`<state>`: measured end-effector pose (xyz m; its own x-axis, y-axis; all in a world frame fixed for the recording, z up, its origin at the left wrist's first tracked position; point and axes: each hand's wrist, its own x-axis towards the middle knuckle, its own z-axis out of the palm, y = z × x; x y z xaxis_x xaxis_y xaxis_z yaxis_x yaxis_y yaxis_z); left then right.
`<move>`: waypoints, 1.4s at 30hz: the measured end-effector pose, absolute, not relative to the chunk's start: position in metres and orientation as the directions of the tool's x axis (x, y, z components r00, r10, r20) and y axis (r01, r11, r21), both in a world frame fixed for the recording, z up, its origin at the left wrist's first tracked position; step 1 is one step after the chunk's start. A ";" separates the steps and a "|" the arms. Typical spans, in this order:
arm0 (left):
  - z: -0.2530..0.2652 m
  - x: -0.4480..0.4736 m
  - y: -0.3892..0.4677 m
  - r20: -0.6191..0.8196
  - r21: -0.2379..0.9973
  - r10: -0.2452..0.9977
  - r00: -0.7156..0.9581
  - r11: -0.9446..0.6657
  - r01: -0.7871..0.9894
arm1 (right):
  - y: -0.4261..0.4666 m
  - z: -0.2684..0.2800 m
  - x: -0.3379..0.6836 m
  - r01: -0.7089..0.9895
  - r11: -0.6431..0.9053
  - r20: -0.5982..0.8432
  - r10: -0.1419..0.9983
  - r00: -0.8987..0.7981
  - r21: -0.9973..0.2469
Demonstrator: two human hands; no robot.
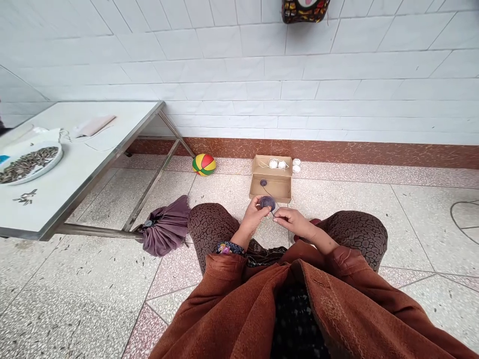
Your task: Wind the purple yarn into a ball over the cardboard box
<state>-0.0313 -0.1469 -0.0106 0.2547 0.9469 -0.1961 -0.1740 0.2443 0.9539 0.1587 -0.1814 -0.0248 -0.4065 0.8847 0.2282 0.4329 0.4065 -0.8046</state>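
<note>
Held a purple ball (267, 202) in the left hand (251, 217), between thumb and curled fingers, over the gap between two spread knees (354, 232). Pinched a strand (274, 214) narrowly between thumb and fingers of the right hand (294, 221), just beside the ball. Could not see the fingertips behind the ball, nor trace the strand through the grip. Saw a thin thread (267, 191) running from hands to a small ball (263, 183) in an open box (282, 187), with white balls (273, 163) in its upper part and others just beside it. Met a table (80, 164) and a dish (41, 173) of dark bits, too small to identify, both cut off at left. Found a patterned object (305, 15) cropped at top and a wire shape (464, 227) cropped at right.
</note>
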 end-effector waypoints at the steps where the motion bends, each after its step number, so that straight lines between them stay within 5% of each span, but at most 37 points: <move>1: -0.012 -0.032 -0.147 -0.174 0.970 0.953 0.248 0.209 -0.123 | -0.180 -0.018 0.159 0.425 0.417 0.239 0.880 -0.411 -0.804; 6: -0.012 -0.031 -0.149 -0.175 0.976 0.903 0.393 0.212 -0.050 | -0.153 0.006 0.167 0.400 0.424 0.308 0.895 -0.322 -0.813; 12: -0.001 -0.029 -0.155 -0.074 0.900 0.866 0.495 0.272 -0.342 | -0.141 -0.017 0.165 0.442 0.284 0.227 0.957 -0.179 -0.851; 15: -0.003 -0.031 -0.148 -0.152 0.883 0.899 0.410 0.310 -0.352 | -0.153 -0.033 0.155 0.480 0.265 0.174 0.958 -0.226 -0.836; 21: -0.013 -0.036 -0.109 -0.192 0.949 0.954 0.232 0.240 -0.203 | -0.150 -0.018 0.151 0.411 0.470 0.240 0.834 -0.497 -0.781; 28: -0.004 -0.034 -0.054 -0.058 0.994 0.928 0.367 0.089 -0.068 | -0.067 0.034 0.180 0.409 0.549 0.350 0.812 -0.466 -0.729; 34: 0.016 -0.031 -0.024 0.027 0.977 0.855 0.518 0.087 -0.194 | 0.000 0.025 0.187 0.446 0.503 0.379 0.860 -0.342 -0.740; 38: 0.012 -0.024 -0.012 -0.006 0.892 0.910 0.415 0.192 -0.408 | 0.002 -0.012 0.176 0.520 0.442 0.329 0.896 -0.298 -0.731; 42: -0.002 -0.017 -0.003 -0.083 0.875 0.966 0.244 0.187 -0.446 | -0.016 -0.028 0.167 0.540 0.520 0.296 0.843 -0.449 -0.661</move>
